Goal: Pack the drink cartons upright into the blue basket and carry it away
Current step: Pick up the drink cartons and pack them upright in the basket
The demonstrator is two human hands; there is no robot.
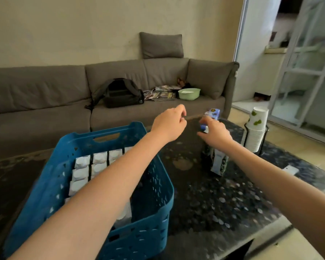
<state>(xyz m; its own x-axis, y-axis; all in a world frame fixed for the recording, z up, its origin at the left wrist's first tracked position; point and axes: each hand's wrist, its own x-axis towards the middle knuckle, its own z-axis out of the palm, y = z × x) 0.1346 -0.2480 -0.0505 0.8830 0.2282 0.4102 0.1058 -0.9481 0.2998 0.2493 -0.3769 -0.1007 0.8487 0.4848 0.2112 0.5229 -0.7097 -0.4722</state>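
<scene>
A long grey sofa (120, 87) stands against a plain cream wall (83, 25), one loose cushion (161, 45) on its backrest; glazed doors (308, 62) let daylight in at right.

cartons (94, 166) upright in basket (154, 199) on table (223, 203), cup stack (256, 128) right

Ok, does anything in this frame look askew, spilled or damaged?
Nothing stands out. White-topped drink cartons stand upright in rows inside the blue plastic basket; more cartons stand on the dark speckled table. No spill shows, though motion blur hides detail.
</scene>
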